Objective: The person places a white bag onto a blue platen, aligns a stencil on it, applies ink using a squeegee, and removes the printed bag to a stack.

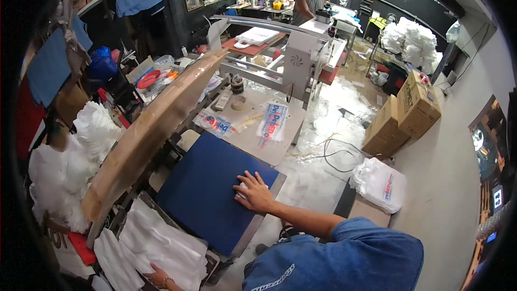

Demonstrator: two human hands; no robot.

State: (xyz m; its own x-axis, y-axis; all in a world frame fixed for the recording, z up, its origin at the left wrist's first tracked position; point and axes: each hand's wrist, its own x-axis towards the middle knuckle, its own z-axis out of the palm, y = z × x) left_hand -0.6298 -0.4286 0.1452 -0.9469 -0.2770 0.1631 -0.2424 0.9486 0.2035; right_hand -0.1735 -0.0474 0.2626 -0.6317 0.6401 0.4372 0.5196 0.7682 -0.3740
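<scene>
My right hand (252,191) rests on a blue padded board (196,178), fingers spread and curved over a small white wad (242,186) that is partly hidden under them. My left hand (159,276) is low at the bottom left, fingers extended against the loose white sheets or bags (156,240), which lie beside the blue board's left edge. Just beyond the board, a pale platform (277,153) bears printed plastic pieces (272,122), a tape roll (238,102) and a pale handheld device (222,101).
A long brown-covered board (145,140) slants along the left beside white bundles (59,178). A white machine (296,59) stands ahead. Cartons (414,105), cables (334,156) and stacked white bags (379,183) are on the right. A person (304,8) stands at the back.
</scene>
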